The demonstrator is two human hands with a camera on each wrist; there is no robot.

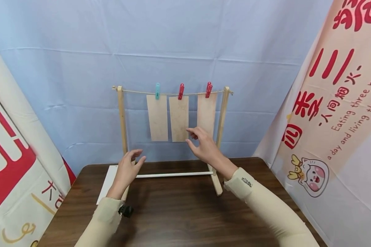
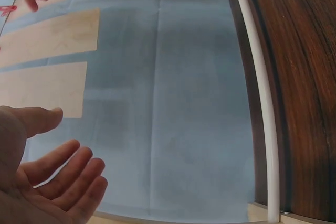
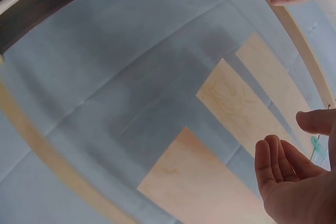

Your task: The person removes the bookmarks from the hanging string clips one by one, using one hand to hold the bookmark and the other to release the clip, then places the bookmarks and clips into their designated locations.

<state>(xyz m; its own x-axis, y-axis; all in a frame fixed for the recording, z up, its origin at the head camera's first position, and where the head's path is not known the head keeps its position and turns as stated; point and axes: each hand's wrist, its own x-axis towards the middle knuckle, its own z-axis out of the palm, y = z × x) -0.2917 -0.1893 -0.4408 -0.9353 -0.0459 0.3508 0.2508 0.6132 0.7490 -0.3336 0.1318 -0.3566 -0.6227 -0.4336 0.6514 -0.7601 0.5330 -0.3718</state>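
Three thin, pale wood-coloured rectangular sheets hang side by side from a string point(image 1: 170, 94). A turquoise clothespin point(image 1: 157, 91) clips the left sheet point(image 1: 157, 118); red clothespins clip the middle sheet point(image 1: 178, 118) and the right sheet point(image 1: 205, 111). My right hand point(image 1: 205, 147) is raised before the middle and right sheets, fingers loosely bent, holding nothing. Whether a fingertip touches the middle sheet's edge, I cannot tell. Lower down, my left hand point(image 1: 128, 169) hovers by the frame's left post point(image 1: 122, 120), thumb and fingers spread apart, with nothing in it.
The wooden frame stands on a dark brown table point(image 1: 173, 216), its right post point(image 1: 223, 116) behind my right hand. A white rod point(image 1: 173, 174) joins its feet. A flat white sheet point(image 1: 106, 185) lies at left. Blue cloth point(image 1: 173, 41) hangs behind; printed banners point(image 1: 334, 103) flank it.
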